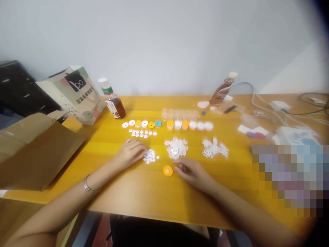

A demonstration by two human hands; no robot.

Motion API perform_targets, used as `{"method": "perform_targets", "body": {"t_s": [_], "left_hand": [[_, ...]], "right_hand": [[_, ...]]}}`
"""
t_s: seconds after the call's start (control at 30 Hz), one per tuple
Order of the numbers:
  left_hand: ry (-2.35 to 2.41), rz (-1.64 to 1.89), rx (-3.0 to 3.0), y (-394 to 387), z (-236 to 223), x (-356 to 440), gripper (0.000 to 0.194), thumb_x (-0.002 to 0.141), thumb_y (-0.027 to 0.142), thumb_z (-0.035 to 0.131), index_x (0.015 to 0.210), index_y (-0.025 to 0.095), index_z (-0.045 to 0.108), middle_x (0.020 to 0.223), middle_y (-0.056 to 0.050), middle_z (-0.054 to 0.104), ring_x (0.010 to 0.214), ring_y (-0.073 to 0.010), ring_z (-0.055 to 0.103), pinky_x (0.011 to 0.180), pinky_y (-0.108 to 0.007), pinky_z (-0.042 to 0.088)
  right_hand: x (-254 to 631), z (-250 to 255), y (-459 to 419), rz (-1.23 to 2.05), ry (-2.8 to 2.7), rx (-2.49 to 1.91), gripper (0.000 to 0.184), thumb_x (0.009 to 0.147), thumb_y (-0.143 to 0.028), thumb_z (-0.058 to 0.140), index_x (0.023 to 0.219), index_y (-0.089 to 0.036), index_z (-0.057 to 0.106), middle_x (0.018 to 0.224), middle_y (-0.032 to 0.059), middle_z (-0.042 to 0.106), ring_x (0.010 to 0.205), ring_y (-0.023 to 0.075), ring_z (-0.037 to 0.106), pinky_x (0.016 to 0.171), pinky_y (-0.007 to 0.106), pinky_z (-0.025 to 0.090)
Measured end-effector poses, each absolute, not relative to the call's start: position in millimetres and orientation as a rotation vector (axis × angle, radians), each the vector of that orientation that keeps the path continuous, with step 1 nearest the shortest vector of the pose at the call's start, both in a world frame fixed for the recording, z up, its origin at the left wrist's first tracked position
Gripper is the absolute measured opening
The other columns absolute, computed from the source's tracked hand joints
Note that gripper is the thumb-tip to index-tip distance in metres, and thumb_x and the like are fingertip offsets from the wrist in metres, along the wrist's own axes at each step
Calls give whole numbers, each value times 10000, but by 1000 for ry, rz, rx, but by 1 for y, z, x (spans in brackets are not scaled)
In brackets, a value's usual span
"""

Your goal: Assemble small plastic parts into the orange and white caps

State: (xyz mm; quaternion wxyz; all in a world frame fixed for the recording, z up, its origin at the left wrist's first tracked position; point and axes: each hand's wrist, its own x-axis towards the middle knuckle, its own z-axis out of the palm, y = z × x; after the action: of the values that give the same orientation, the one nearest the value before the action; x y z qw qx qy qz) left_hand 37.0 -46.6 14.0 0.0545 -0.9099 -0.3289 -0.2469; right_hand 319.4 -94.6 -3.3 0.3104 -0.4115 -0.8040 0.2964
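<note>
From the head camera we see a yellow table point(144, 195) with both hands resting on it. The left hand point(130, 153) lies palm down, its fingertips touching a small heap of white discs point(150, 156); the fingers are loosely curled and we cannot tell whether they pinch anything. A bracelet point(88, 185) sits on that wrist. The right hand point(191, 171) lies just beside an orange cap point(168, 170), fingertips near its right edge but apart from it; the fingers are bent together, and we cannot tell if they hold something.

Behind the hands we see two piles of white rings, one in the middle point(176, 148) and one further right point(214, 149). Further back runs a row of caps point(167, 124), white, orange and one teal, with a cluster of small white discs point(142, 133) below its left part. A brown bottle point(113, 103) stands back left next to a paper bag point(74, 94); a second bottle point(222, 90) leans back right. A brown envelope point(36, 151) lies at the left edge.
</note>
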Motion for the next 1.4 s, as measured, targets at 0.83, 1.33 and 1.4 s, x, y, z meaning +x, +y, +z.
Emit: {"method": "perform_targets", "body": {"t_s": [0.83,1.33,1.4], "left_hand": [[-767,-849,-2904,-80,-2,100,131,857,209,479,947,184,570,878,-8,670,816,-116,586,791,-293,335],[-634,-733,-2925,-84,7,98,202,871,172,458,1048,173,556,958,-40,667,880,-136,591,792,-305,380],[-687,-796,-2914,-86,3,96,209,861,183,476,1051,172,561,963,-39,669,874,-131,599,795,-296,395]], "right_hand": [[305,-16,-94,569,-2221,-927,319,739,-208,576,1039,-211,465,943,64,618,872,187,608,765,329,497],[305,-12,-95,607,-2226,-949,284,745,-210,601,1008,-217,494,915,49,633,845,175,615,744,318,503],[305,-12,-95,607,-2229,-942,282,750,-214,597,1013,-214,495,925,55,633,853,175,615,750,317,503]]}}
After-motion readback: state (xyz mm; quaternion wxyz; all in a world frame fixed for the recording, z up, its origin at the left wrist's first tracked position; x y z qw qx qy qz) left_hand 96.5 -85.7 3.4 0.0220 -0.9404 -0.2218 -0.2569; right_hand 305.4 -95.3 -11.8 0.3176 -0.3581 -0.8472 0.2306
